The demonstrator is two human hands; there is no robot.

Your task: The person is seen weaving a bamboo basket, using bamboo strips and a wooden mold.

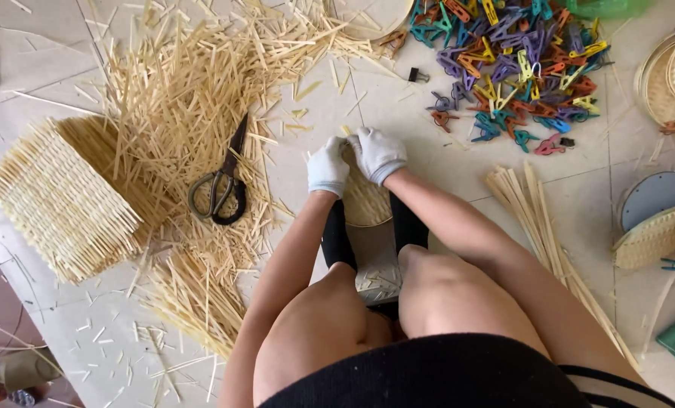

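A person sits on a pale tiled floor (443,159), knees bent, both hands in white work gloves. The left hand (328,167) and the right hand (378,154) are each clenched on the far rim of a small round woven bamboo piece (365,201) that stands between the shins, just beyond the knees; how tightly the fingers close on the weave is hard to tell from above. To the left of the hands, a pair of dark-handled scissors (222,185) lies on a wide scatter of bamboo offcuts (186,91) that covers much of the tiles. Further left sits a rectangular woven basket (62,196) with loose stakes sticking out of its edges. Beyond the hands to the right is a heap of coloured plastic clips (515,64), with a small black binder clip (417,75) near it. A bundle of flat bamboo strips (537,219) lies along the person's right side, and finished round woven pieces (666,79) rest at the right edge.
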